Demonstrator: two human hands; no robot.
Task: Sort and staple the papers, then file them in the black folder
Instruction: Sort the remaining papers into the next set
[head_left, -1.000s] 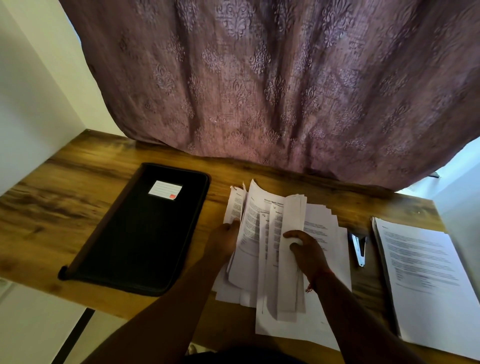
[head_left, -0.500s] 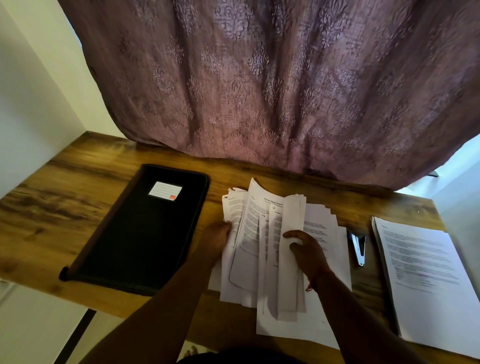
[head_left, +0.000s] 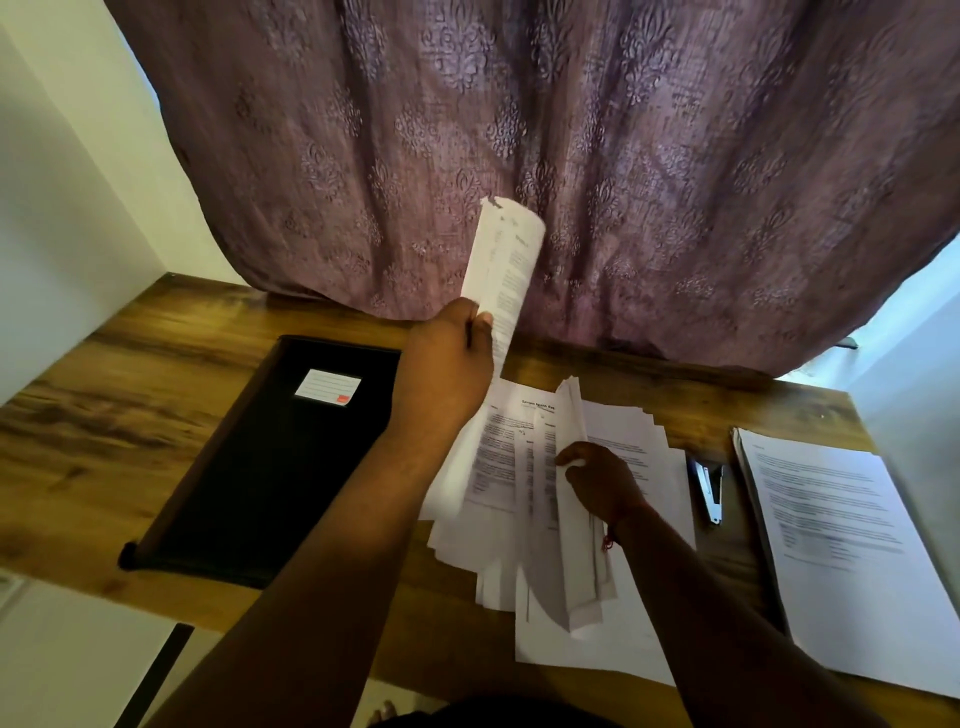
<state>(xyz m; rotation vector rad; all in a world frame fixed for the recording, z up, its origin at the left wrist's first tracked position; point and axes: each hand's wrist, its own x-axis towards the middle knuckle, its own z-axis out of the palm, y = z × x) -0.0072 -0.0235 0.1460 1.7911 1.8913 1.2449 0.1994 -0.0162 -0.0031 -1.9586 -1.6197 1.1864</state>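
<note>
Forearms, two, reaching in from 6 o'clock over one wooden desk. Right hand at 5 o'clock of centre, thumb and fingers pinching one folded bundle of sheets that stands on edge atop the loose heap of printed papers; exact sheet count in the heap not readable. One red thread at that wrist. Just right of the heap, at 3 o'clock, one stapler lying flat, and beyond it at 4 o'clock one squared stack of printed pages. Left hand near centre, raised off the desk, gripping one curled sheaf of paper that points up toward 12 o'clock. Hands well apart. One black folder closed and flat at 9 o'clock, carrying one white label with a red corner mark. Farthest, at 12 o'clock, one mauve patterned curtain hanging behind the desk.
</note>
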